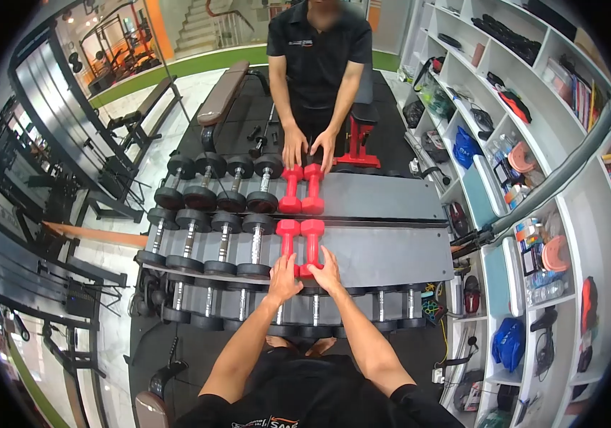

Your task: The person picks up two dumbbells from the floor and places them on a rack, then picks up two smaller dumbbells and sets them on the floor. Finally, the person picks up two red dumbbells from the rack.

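Observation:
Two red hex dumbbells lie side by side on the near shelf, a left one [288,235] and a right one [312,239], handles pointing away from me. At the near end of the left one is my left hand [285,279], fingers stretched forward along its outer side and partly hiding that head. My right hand [325,271] touches the near end of the right dumbbell, thumb spread from the fingers. Neither hand is wrapped round a handle. Opposite, a person [318,64] in a black shirt has both hands at a second red pair [302,192] on the far shelf.
Black dumbbells with chrome handles [223,239] stand left of the red pair, and more [315,310] lie on a lower tier. Benches [223,96] are behind the rack. White shelving [487,285] with bags and bottles lines the right; gym machines [63,71] line the left.

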Motion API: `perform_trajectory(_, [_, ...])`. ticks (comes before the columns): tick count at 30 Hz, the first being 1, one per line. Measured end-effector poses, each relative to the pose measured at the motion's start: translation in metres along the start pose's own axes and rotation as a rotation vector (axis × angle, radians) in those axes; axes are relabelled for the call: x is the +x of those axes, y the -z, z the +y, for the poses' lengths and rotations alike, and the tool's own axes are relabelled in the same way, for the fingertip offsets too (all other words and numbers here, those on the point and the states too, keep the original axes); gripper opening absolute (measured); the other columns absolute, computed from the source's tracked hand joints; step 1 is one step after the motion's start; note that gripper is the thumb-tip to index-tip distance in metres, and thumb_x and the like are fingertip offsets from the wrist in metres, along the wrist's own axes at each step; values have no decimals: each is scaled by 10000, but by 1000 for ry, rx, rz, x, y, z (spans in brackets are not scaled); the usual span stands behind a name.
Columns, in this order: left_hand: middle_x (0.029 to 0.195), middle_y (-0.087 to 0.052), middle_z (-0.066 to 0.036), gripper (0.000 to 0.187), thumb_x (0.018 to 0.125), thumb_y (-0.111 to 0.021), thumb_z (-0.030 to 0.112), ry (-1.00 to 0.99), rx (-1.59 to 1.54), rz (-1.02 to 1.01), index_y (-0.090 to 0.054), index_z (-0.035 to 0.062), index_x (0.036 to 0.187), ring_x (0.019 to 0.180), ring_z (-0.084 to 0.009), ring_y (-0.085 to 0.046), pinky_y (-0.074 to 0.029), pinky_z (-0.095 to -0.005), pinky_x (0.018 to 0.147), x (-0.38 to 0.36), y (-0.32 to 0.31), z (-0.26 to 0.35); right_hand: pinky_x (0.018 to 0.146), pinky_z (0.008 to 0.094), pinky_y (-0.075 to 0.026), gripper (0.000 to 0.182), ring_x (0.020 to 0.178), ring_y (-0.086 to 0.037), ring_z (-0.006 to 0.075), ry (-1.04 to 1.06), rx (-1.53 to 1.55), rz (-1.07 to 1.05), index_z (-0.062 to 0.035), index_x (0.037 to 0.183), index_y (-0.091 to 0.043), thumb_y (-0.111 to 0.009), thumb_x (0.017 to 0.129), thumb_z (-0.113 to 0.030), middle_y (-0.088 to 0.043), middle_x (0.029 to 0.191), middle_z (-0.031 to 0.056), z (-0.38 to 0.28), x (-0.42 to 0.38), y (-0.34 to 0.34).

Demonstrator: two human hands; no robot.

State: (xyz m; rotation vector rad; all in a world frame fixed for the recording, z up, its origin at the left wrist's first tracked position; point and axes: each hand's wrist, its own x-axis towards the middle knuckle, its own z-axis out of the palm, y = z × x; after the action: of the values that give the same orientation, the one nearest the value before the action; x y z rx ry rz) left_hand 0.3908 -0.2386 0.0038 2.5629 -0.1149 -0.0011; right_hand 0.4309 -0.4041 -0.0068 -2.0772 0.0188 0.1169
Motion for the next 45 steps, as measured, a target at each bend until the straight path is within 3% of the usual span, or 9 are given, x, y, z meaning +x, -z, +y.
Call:
perform_trajectory(8, [1455,-388,-228,834,680,-796,370,-74,180,-335,-468,71,1386,1380,-429,-316,-288,-541,1114,18,-18,-39,1116,421,-374,871,1336,-436,370,-168,-63,-48,-69,1475,-373,-771,721,-253,-449,1428,225,10,33,-26])
perform_trajectory(12, [1441,-399,-239,838,693,-770,350,68,-68,-257,-430,92,1414,1326,-441,-378,-337,-526,1093,37,-31,-55,1100,438,-388,949,1332,-443,380,-281,-196,-167,-84,1525,-262,-742,743,-324,-445,1430,236,8,46,-39])
perform_trajectory(15, [1402,-393,-312,941,722,-758,337,172,-50,-310,-269,68,1479,1292,-462,-422,-364,-532,1067,51,-31,-57,1075,466,-408,1019,1317,-467,382,-366,-443,-298,-63,1553,-103,-681,794,-424,-419,1451,235,3,52,-48])
perform_trajectory(21, [1371,-414,-380,1201,750,-791,373,181,-25,-489,47,-51,1499,1187,-504,-528,-463,-489,1002,69,-20,-61,1063,467,-422,1019,1303,-481,395,-424,-573,-377,24,1532,-77,-654,841,-454,-398,1444,293,-2,63,-58])
perform_trajectory(27, [1372,-390,-411,1205,784,-771,353,158,50,-529,105,-87,1486,1203,-519,-511,-450,-505,1011,74,-40,-69,1102,471,-386,1063,1319,-441,444,-488,-410,-285,63,1520,-22,-687,830,-399,-388,1426,344,30,97,-75])
perform_trajectory(32, [1398,-382,-386,1224,751,-804,330,241,3,-513,82,-71,1494,1204,-499,-517,-439,-505,1015,74,-28,-55,1074,500,-403,837,1288,-459,473,-563,-277,-191,83,1436,-199,-642,895,-376,-364,1416,383,41,114,-86])
perform_trajectory(38, [1402,-427,-337,1284,660,-862,278,333,-221,-449,49,-56,1501,1251,-455,-507,-410,-508,1045,81,-35,-71,964,481,-498,628,1122,-604,437,-563,-379,-125,27,1320,-332,-636,901,-330,-625,1174,283,32,119,-84])
perform_trajectory(42, [1257,-584,-300,1013,665,-793,272,799,-371,-371,-230,-78,1431,1187,-416,-578,-431,-451,1029,116,-55,-69,958,495,-495,624,1097,-607,457,-548,-366,-88,39,1314,-336,-650,884,-286,-637,1126,296,27,120,-83])
perform_trajectory(45, [1104,-648,-221,629,703,-763,220,976,-621,-116,-487,-45,1203,1014,-351,-644,-521,-423,869,133,-66,-71,941,509,-494,619,1062,-615,469,-523,-350,-69,46,1309,-339,-657,878,-265,-643,1086,305,31,117,-84])
